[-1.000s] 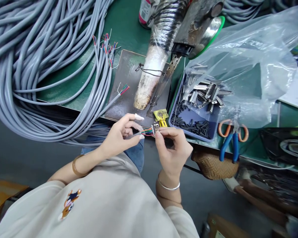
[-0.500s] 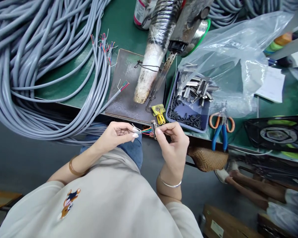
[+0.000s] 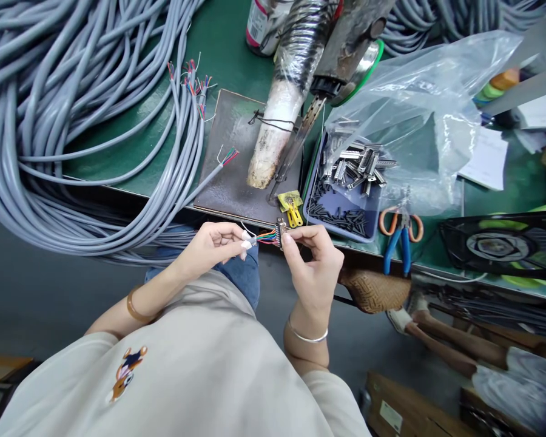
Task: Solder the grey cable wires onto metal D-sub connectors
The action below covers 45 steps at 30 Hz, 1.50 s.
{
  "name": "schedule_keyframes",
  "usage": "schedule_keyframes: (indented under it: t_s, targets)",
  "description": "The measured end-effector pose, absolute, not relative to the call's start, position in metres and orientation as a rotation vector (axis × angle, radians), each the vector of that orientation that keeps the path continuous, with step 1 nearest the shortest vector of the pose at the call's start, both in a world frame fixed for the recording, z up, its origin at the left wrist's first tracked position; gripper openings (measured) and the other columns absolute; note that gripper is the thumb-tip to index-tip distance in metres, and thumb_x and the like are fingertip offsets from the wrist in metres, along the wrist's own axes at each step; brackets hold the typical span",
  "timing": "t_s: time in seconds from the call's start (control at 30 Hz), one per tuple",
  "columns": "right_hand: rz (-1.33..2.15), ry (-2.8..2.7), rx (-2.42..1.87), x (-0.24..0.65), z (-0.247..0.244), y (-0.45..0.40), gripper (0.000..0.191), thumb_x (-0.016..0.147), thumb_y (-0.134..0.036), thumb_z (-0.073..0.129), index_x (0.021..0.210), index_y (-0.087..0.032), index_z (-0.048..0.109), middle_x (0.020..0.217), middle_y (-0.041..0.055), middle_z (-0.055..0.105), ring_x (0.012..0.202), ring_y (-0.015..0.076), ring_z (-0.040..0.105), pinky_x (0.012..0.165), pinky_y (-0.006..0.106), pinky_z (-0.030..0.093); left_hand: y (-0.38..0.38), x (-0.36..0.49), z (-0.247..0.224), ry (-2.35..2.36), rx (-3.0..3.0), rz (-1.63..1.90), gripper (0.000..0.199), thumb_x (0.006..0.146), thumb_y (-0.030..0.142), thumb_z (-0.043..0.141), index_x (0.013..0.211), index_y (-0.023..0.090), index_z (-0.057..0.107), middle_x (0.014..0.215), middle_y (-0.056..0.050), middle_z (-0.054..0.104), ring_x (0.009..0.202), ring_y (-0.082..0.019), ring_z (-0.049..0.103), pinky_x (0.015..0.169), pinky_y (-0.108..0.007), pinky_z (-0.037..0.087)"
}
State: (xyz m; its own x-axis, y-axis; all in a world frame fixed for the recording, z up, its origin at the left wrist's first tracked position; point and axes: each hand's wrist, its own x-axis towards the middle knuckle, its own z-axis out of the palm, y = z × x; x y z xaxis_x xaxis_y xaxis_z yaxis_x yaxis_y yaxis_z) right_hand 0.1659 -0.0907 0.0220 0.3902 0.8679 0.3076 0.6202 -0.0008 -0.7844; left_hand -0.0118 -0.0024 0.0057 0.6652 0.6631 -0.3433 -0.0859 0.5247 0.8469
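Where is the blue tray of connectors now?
In the head view, the tray sits right of centre on the green table, between the dark board and the blue-handled pliers.

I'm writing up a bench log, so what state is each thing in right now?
Left hand: pinching the cable
Right hand: pinching the connector
Cable: stripped, coloured wires exposed
Connector: wires reaching one side
Plastic bag: crumpled
Tray: partly under the bag, holding parts
Blue-handled pliers: handles spread
Soldering iron: slanting down, heat unclear
Fan: cannot tell if running

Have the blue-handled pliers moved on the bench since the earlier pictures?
No; the blue-handled pliers still lie just right of the purple tray, handles toward the person.
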Motion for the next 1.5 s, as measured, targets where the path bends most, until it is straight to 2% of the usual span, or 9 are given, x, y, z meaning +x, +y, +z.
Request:
schedule_keyframes:
  t_s: [0.47, 0.6, 0.67, 0.77, 0.87, 1.0, 1.17, 1.33, 1.5]
  targets:
    - [0.304, -1.336, -1.686, 0.168, 0.019, -0.092, 0.009, 0.094, -0.024, 0.069, 0.086, -0.023, 0.065, 0.086, -0.0023, 0.077, 0.077, 0.0126, 0.073, 0.072, 0.024, 0.059, -0.003, -0.012, -0.002, 0.717, 0.942, 0.480, 0.035, 0.072, 0.043, 0.088, 0.078, 0.013, 0.071, 0.062, -0.001, 0.070, 0.046, -0.005, 0.046, 0.044, -0.017, 0.035]
    - [0.303, -1.263, -1.690, 0.168, 0.020, -0.093, 0.013, 0.094, -0.024, 0.069, 0.083, -0.022, 0.063, 0.096, 0.0018, 0.080, 0.079, 0.0136, 0.074, 0.068, 0.025, 0.058, -0.002, -0.011, -0.001, 0.739, 0.953, 0.475, 0.035, 0.072, 0.042, 0.088, 0.079, 0.013, 0.071, 0.062, -0.001, 0.070, 0.047, -0.005, 0.047, 0.044, -0.017, 0.034]
    - [0.286, -1.196, -1.674, 0.167, 0.019, -0.094, 0.012, 0.094, -0.025, 0.070, 0.084, -0.022, 0.063, 0.099, 0.0028, 0.080, 0.070, 0.0122, 0.072, 0.062, 0.026, 0.057, -0.002, -0.011, 0.000, 0.741, 0.958, 0.481, 0.032, 0.073, 0.040, 0.087, 0.078, 0.013, 0.071, 0.062, -0.001, 0.070, 0.047, -0.005, 0.048, 0.045, -0.017, 0.034]
    - [0.167, -1.056, -1.584, 0.165, 0.019, -0.099, 0.009, 0.095, -0.027, 0.070, 0.091, -0.023, 0.064, 0.085, -0.0019, 0.078, 0.048, 0.0081, 0.061, 0.044, 0.022, 0.045, -0.004, -0.010, -0.003, 0.731, 0.973, 0.518, 0.028, 0.073, 0.036, 0.088, 0.078, 0.013, 0.073, 0.065, -0.002, 0.071, 0.054, -0.008, 0.057, 0.051, -0.018, 0.042]
    - [-0.077, -0.990, -1.495, 0.163, 0.022, -0.109, 0.012, 0.096, -0.034, 0.070, 0.090, -0.023, 0.068, 0.061, -0.0070, 0.064, 0.039, 0.0077, 0.052, 0.037, 0.022, 0.033, -0.007, -0.010, -0.007, 0.719, 1.013, 0.566, 0.024, 0.074, 0.032, 0.087, 0.080, 0.012, 0.075, 0.070, -0.004, 0.073, 0.063, -0.011, 0.064, 0.062, -0.021, 0.051]
    - [-0.097, -1.300, -1.603, 0.167, 0.031, -0.120, 0.013, 0.096, -0.036, 0.069, 0.094, -0.026, 0.077, 0.057, -0.0055, 0.059, 0.041, 0.0078, 0.048, 0.041, 0.025, 0.036, -0.010, -0.010, -0.009, 0.732, 1.185, 0.642, 0.015, 0.081, 0.026, 0.080, 0.081, 0.012, 0.075, 0.080, -0.007, 0.077, 0.070, -0.014, 0.068, 0.069, -0.024, 0.054]
    - [-0.022, -1.616, -1.624, 0.168, 0.034, -0.120, 0.013, 0.092, -0.023, 0.074, 0.103, -0.029, 0.077, 0.054, -0.0083, 0.057, 0.044, 0.0072, 0.045, 0.047, 0.024, 0.039, -0.013, -0.011, -0.009, 0.704, 1.797, 0.903, 0.008, 0.091, 0.018, 0.071, 0.087, 0.013, 0.075, 0.073, -0.003, 0.074, 0.060, -0.010, 0.061, 0.057, -0.021, 0.045]
    - [-0.081, -1.629, -1.586, 0.170, 0.030, -0.121, 0.013, 0.091, -0.020, 0.074, 0.099, -0.029, 0.078, 0.053, -0.0081, 0.054, 0.045, 0.0081, 0.043, 0.049, 0.026, 0.038, -0.019, -0.010, -0.014, 0.601, 2.378, 1.246, 0.009, 0.096, 0.011, 0.064, 0.101, 0.014, 0.070, 0.077, -0.004, 0.076, 0.063, -0.012, 0.062, 0.063, -0.025, 0.047]
    - [-0.099, -1.579, -1.595, 0.172, 0.032, -0.122, 0.014, 0.091, -0.016, 0.072, 0.098, -0.027, 0.078, 0.055, -0.0077, 0.057, 0.046, 0.0073, 0.046, 0.049, 0.026, 0.037, -0.021, -0.009, -0.016, 0.592, 2.519, 1.293, 0.013, 0.095, 0.009, 0.065, 0.107, 0.013, 0.067, 0.077, -0.004, 0.077, 0.064, -0.013, 0.064, 0.060, -0.025, 0.047]
